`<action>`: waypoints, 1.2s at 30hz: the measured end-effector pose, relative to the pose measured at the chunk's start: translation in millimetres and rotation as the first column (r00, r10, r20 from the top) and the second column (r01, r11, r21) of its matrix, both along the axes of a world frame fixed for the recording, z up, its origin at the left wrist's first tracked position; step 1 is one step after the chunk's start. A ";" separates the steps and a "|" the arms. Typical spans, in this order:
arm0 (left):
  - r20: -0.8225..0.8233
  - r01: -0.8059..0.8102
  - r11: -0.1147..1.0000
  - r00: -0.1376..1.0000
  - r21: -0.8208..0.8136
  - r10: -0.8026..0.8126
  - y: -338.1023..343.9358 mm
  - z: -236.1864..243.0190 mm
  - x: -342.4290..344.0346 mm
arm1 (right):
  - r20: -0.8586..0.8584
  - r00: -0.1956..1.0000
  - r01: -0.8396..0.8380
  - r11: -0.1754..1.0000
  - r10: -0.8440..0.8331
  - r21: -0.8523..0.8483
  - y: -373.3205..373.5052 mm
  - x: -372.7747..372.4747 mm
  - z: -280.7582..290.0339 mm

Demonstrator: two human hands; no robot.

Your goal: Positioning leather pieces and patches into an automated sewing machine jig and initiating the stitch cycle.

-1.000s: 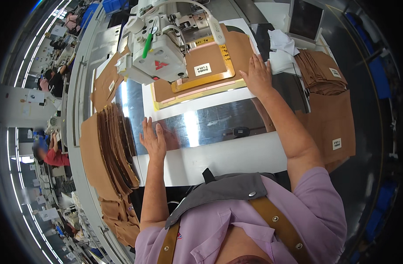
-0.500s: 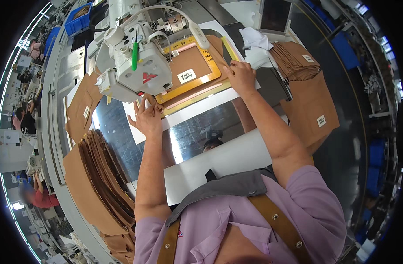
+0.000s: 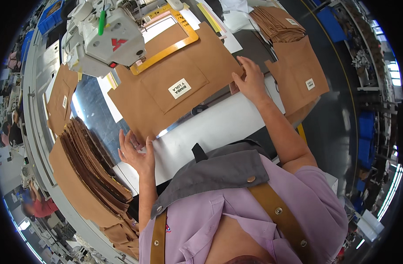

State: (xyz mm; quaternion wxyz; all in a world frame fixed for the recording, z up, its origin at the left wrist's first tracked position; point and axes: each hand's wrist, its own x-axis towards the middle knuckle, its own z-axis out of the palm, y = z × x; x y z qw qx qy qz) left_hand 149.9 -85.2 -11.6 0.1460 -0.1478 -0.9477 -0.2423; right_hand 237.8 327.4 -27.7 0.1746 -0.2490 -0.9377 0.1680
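Both hands flat and open on one brown panel (image 3: 179,94), gripping nothing. Left hand (image 3: 135,152) fingers spread, pressing panel's near-left corner at edge of white table (image 3: 219,127). Right hand (image 3: 250,81) fingers extended, resting on panel's right edge; thumb side hard to read, so cannot tell whether edge is pinched or just pushed. Panel lies ahead of body, between hands, long axis running diagonally from near-left up to far-right. Carries stitched-on pocket (image 3: 173,83) with small white label (image 3: 180,88), roughly centred. Far end of panel tucked under yellow frame (image 3: 166,44), which sits beneath white sewing head (image 3: 104,37). Key relation: panel extends away from left hand toward machine, right hand alongside far half, so right hand nearer the frame, left hand nearer the body and the trailing corner. Neither hand closer to the label than the other by much; label sits between them, slightly toward right hand. Stack of brown panels (image 3: 85,169) just left of left hand, fanned, hanging over table edge, not touched. Second stack (image 3: 276,22) far right, behind right hand, plus single labelled panel (image 3: 298,79) just right of right wrist, apart from it. Grey apron (image 3: 219,169) and purple shirt (image 3: 254,215) fill lower view. Other people at far left rim, well apart.
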 end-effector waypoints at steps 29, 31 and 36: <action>0.153 0.221 0.927 0.971 -0.302 -0.181 21.2 -18.1 26.3 | 0.074 0.996 0.062 0.994 -0.056 -0.085 15.1 -4.4 -4.6; 0.143 0.112 0.964 0.987 -0.241 -0.079 13.2 -20.7 24.1 | 0.079 0.996 0.040 0.995 -0.033 -0.092 18.8 -2.5 -6.4; 0.140 -0.172 0.979 0.972 -0.113 0.187 -8.8 -46.6 11.9 | 0.145 0.988 -0.053 0.997 0.061 -0.060 13.3 -11.5 1.2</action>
